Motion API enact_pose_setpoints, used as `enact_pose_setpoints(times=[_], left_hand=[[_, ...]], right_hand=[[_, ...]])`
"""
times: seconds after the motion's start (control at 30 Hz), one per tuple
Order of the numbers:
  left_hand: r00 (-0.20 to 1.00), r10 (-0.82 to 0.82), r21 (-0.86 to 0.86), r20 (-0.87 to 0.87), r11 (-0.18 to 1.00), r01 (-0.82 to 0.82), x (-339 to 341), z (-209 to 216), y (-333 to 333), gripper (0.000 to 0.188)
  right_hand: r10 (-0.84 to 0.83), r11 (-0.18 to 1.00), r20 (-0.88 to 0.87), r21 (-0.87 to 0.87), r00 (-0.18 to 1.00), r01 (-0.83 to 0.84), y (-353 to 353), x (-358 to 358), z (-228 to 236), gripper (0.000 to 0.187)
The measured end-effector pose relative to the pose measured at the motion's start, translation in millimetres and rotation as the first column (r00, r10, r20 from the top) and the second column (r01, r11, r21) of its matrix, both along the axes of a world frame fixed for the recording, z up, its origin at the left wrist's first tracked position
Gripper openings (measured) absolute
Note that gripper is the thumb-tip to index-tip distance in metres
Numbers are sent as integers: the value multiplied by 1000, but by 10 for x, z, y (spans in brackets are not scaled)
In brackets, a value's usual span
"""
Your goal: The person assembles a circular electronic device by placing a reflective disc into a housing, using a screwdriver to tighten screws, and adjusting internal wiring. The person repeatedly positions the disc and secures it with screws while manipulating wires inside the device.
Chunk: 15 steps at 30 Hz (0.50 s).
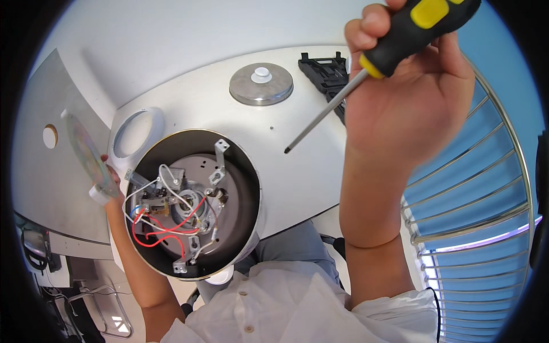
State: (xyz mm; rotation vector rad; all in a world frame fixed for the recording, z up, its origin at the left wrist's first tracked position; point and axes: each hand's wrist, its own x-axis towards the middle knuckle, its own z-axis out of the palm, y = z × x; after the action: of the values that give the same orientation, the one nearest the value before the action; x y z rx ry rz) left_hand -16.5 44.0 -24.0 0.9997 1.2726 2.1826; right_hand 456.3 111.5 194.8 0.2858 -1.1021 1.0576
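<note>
My right hand [409,97], raised high at the right, is closed around a screwdriver [426,28] with a black and yellow handle. Its metal shaft slants down to the left, the tip over the white table. At the left, my left hand [114,178] grips a thin round plate [87,150], seen nearly edge-on, with a pale block at its lower edge; most of its fingers are hidden. Beside that hand is an open round metal appliance body [251,194], probably a rice cooker. Inside it are red and white wires [166,233], metal brackets and a central round part.
On the white table [303,188] lie a silver lid [246,91] with a white knob, a white ring [155,123], a small dark screw-like piece [271,127] and an open black tool case [323,77]. A grey partition [74,200] rises at left; metal rails [517,148] curve at right.
</note>
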Motion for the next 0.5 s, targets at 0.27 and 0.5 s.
enact_pose_setpoints(times=[0.27,0.5], left_hand=[[979,-113,20,-167,993,118,-79,-44,-33,36],[959,-253,8,-125,967,256,-16,72,25,36]], right_hand=[[-230,880,285,-347,931,324,653,55,-660,31],[-132,717,153,-667,979,201,1243,188,-1344,28]])
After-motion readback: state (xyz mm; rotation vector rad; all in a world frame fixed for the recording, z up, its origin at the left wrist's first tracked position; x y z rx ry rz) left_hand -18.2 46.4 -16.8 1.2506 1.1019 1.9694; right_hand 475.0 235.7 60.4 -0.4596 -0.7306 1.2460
